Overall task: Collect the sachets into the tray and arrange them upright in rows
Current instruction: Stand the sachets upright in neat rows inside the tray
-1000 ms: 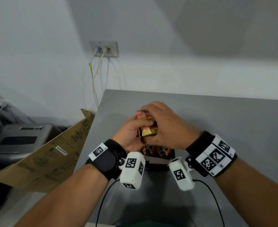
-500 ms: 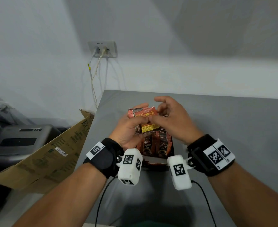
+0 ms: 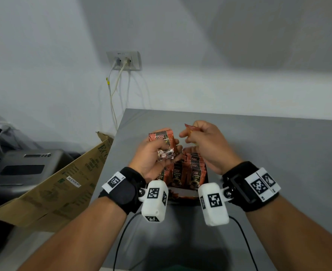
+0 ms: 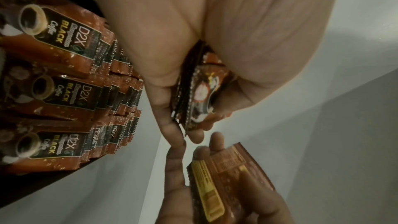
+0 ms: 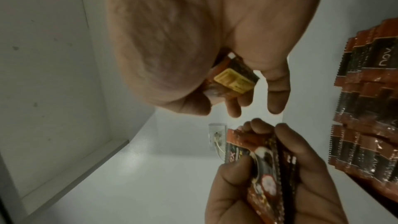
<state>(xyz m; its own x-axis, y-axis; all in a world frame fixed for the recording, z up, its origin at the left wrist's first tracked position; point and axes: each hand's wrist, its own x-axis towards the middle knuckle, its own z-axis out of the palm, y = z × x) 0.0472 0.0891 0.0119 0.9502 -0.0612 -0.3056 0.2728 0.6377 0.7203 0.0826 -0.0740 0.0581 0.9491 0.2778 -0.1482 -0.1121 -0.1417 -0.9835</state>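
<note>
Only the head view takes in the whole scene: a grey table (image 3: 278, 153), a wall socket (image 3: 124, 60) with cables above its far edge, a flattened cardboard box (image 3: 63, 182) leaning at the table's left side, and a dark tray (image 3: 182, 194) near the front edge between the two wrists. The left wrist view adds what the head view hides — the sachets in the tray (image 4: 60, 81) stand upright in three rows, fronts reading "D2X BLACK Coffee". The right wrist view catches only their serrated tops at its right edge.

The left hand (image 3: 153, 155) is raised above the tray's left side, fingers and thumb curled round a small stack of sachets (image 3: 164, 145) held front toward the camera; the left wrist view shows several edges pressed together in that grip. The right hand (image 3: 206, 145) is up beside it, just apart, pinching a single sachet (image 5: 232, 77) between thumb and first fingers — its back, with a yellow label, shows in both wrist views. Its remaining fingers hang loosely curled.
</note>
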